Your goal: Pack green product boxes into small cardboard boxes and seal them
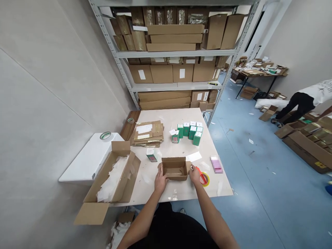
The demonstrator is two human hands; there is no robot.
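A small cardboard box stands upright on the table in front of me, its top open and nothing visible inside. My left hand grips its left side, with the fingers at the left flap. Over at the right end, my right hand is closed on the box's side flap. Orange-handled scissors lie right beside my right hand, partly over a yellow tape roll. A single green-and-white carton sits behind and left of the box. Several more green cartons are grouped farther back.
A large open carton with white packing paper occupies the left. Flattened cardboard is stacked at the back left. A white paper and a pink pack lie right. Shelving stands behind; a person bends at far right.
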